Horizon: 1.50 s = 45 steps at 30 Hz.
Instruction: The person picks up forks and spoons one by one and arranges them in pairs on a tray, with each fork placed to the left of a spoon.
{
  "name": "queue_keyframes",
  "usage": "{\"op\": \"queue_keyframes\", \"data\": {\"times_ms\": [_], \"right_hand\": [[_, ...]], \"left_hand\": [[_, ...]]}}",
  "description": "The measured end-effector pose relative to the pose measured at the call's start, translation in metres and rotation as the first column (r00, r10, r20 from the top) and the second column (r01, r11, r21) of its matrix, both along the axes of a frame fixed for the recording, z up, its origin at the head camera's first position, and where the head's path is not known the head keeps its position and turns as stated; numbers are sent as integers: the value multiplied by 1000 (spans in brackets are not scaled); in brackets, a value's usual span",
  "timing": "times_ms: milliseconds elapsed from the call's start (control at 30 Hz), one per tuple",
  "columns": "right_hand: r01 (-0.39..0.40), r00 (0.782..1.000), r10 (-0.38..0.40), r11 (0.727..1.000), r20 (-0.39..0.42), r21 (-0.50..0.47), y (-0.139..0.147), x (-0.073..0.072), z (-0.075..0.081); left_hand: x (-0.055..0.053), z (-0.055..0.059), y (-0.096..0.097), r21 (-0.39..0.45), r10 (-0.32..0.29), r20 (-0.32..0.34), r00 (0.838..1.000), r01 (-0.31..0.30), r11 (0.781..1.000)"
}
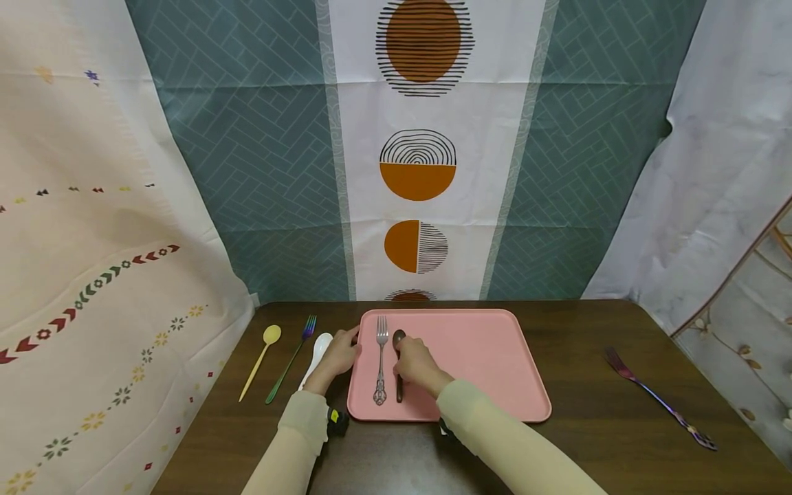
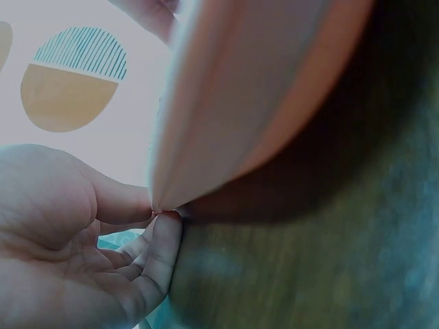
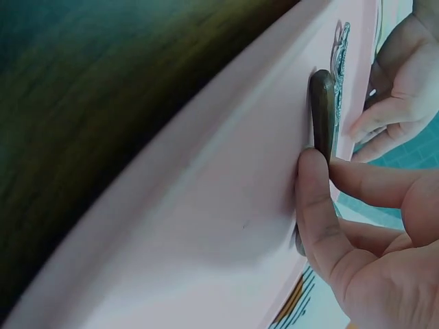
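Observation:
A pink tray (image 1: 476, 364) lies on the dark wooden table. My left hand (image 1: 340, 352) is at its left edge, and in the left wrist view thumb and fingers pinch the rim (image 2: 212, 116). Over the tray, my right hand (image 1: 416, 363) pinches a dark-handled spoon (image 3: 322, 113) between thumb and fingers. The spoon's bowl points away from me, and part of its handle is hidden behind the fingers. To its left, roughly parallel, a silver fork (image 1: 380, 385) with an ornate handle lies on the tray, tines at the far end.
Left of the tray lie a white spoon (image 1: 320, 347), partly covered by my left hand, a green fork with bluish tines (image 1: 291, 364) and a yellow spoon (image 1: 270, 335). A purple-blue fork (image 1: 656, 399) lies far right on the table. Patterned curtains (image 1: 421, 172) hang behind.

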State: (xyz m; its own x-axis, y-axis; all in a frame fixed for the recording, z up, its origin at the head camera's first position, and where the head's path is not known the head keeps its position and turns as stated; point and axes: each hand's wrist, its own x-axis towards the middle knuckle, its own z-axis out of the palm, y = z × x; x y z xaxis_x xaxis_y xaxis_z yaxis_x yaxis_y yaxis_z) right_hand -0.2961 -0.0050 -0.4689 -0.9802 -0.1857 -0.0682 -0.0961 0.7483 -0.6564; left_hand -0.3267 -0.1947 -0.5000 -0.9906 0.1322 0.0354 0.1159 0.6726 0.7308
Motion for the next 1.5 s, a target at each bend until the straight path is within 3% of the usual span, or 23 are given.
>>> {"op": "queue_keyframes", "data": {"times_ms": [633,933,1167,1500], "right_hand": [[-38,999,38,999,-7,13,-1,-1,4],[-73,997,74,997,-23,21,7,5,-3],[-119,992,118,993,-34,-8,17,3,4],[-186,978,183,982,-97,-26,33,1,11]], "left_hand": [[-1,2,-4,-17,14,-3,1000,-14,1000],[-2,-11,-3,-7,-10,-7,1000,10,1000],[2,-4,-3,1,-31,-60,998,31,1000],[0,-1,-2,-9,2,-5,1000,-2,1000]]}}
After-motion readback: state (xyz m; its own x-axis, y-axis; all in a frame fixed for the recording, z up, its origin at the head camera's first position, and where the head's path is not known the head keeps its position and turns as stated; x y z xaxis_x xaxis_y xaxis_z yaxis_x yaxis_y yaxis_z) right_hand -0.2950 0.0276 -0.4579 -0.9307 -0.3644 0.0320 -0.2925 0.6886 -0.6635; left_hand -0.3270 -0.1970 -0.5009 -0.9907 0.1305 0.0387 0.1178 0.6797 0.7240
